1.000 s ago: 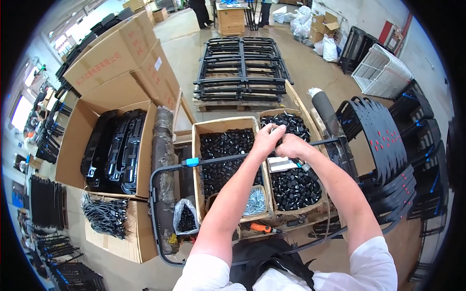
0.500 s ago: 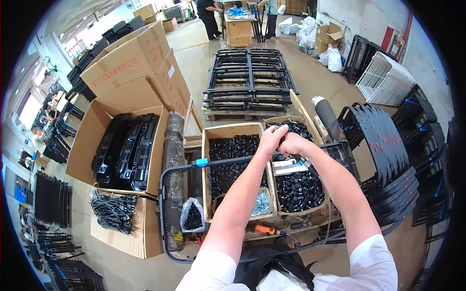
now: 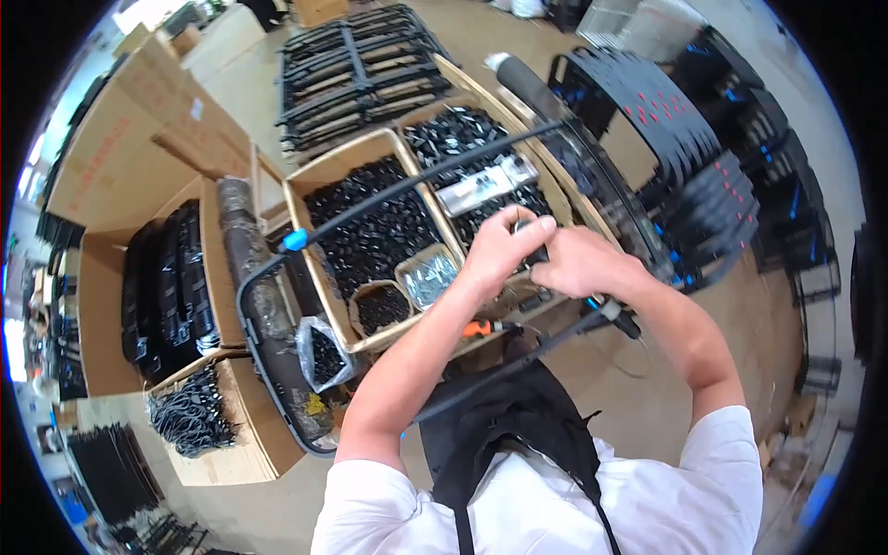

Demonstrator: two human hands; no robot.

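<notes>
Both hands meet over the near right of the parts boxes, inside the outline of a black tubular frame (image 3: 388, 202). My left hand (image 3: 504, 248) is closed, thumb and fingers pinching a small black piece (image 3: 524, 225). Close beside it, my right hand (image 3: 587, 264) is curled with its fingertips against the same spot; its palm is hidden. A dark rod-shaped tool (image 3: 622, 319) shows below the right hand, and I cannot tell whether the hand grips it. A blue clip (image 3: 295, 240) sits on the frame's far left corner.
Cardboard boxes of small black parts (image 3: 365, 208) stand in front, with a tray of silver screws (image 3: 430, 277). An orange-handled tool (image 3: 477, 328) lies near the edge. At left are a carton of black panels (image 3: 171, 277) and bundled cables (image 3: 192, 412); curved black racks (image 3: 638, 106) stand right.
Both hands have come back from the far right box toward my body. The view has turned, so boxes and frame appear tilted and farther left.
</notes>
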